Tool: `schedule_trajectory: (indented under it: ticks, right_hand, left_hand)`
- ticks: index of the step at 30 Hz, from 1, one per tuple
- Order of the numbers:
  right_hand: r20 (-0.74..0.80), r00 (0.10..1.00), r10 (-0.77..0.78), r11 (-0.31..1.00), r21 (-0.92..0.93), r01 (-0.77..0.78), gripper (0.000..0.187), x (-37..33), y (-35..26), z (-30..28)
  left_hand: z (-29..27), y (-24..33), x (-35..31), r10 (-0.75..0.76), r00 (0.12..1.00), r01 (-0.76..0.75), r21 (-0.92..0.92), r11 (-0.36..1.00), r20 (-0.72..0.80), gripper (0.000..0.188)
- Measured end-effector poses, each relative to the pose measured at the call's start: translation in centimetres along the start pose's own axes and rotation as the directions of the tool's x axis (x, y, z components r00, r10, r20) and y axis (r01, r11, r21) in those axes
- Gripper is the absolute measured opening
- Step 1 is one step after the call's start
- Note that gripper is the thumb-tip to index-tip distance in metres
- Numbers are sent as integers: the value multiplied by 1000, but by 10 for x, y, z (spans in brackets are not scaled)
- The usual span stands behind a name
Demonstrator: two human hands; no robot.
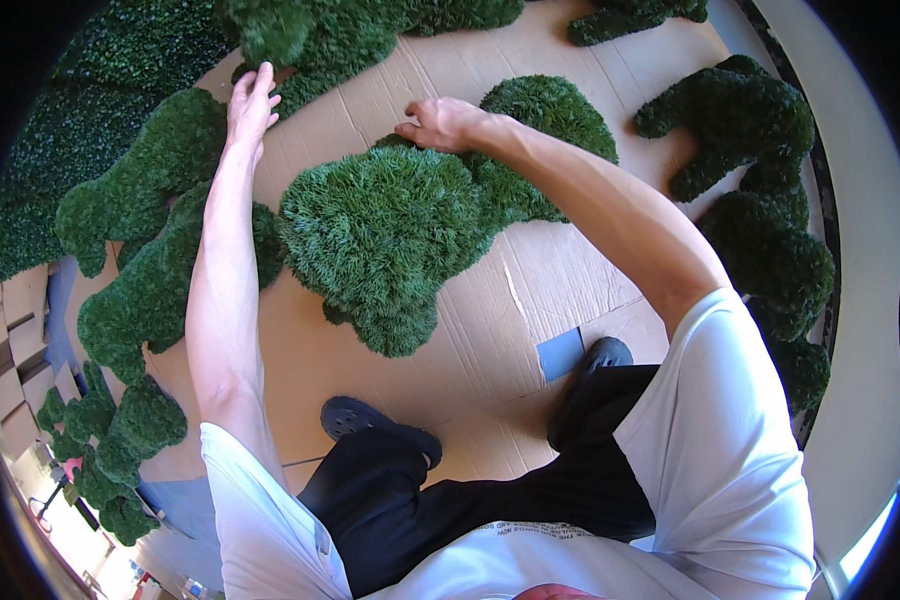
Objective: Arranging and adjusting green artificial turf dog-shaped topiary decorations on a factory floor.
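Note:
A large piece of artificial greenery [380, 230], bushy and irregular in outline, lies on flattened cardboard in front of me. It adjoins a darker green lobe [550, 120] on its right. My right hand [445, 125] is at its far edge, fingers curled down against the green; the fingertips are partly hidden. My left hand [252, 112] is stretched forward, fingers extended and holding nothing visible. It is beside the near edge of another green piece [320, 50] at the far side.
Cardboard sheets [470, 330] cover the floor under my dark shoes [355, 415]. More greenery pieces lie on the left [150, 160] and along the right [760, 120]. A dark leafy panel [100, 90] is at the far left, with cardboard boxes [15, 360] nearer.

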State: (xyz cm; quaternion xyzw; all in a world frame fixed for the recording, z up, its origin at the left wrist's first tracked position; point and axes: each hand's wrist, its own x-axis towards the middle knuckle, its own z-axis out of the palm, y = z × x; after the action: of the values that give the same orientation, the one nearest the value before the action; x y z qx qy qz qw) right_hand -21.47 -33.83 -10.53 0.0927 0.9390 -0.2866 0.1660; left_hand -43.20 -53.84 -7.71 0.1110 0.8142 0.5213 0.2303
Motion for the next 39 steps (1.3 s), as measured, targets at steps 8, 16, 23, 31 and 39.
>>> schedule_trajectory:
  ticks: [8, 16, 23, 31, 39]
  right_hand:
    - [0, 994, 109, 984, 138, -108, 57, -9, 5, 2]
    - [-42, 996, 76, 990, 124, -70, 54, -6, 9, 5]
    - [-25, 994, 107, 985, 139, -103, 54, 2, 11, 8]
    - [-135, 990, -38, 992, 116, 54, 53, 0, 14, 6]
    - [-364, 895, -258, 933, 148, 328, 51, -28, -115, -62]
  left_hand:
    - [0, -6, 18, -31, 999, 38, -329, 944, 26, 84]
    - [9, -79, -5, -346, 886, 209, 401, 892, 307, 71]
    - [-14, -150, -49, -251, 830, -45, 509, 860, 498, 64]
    - [-40, -185, -69, -130, 870, -226, 619, 752, 476, 55]
    - [-44, -192, -91, -207, 933, -65, 705, 706, 294, 66]
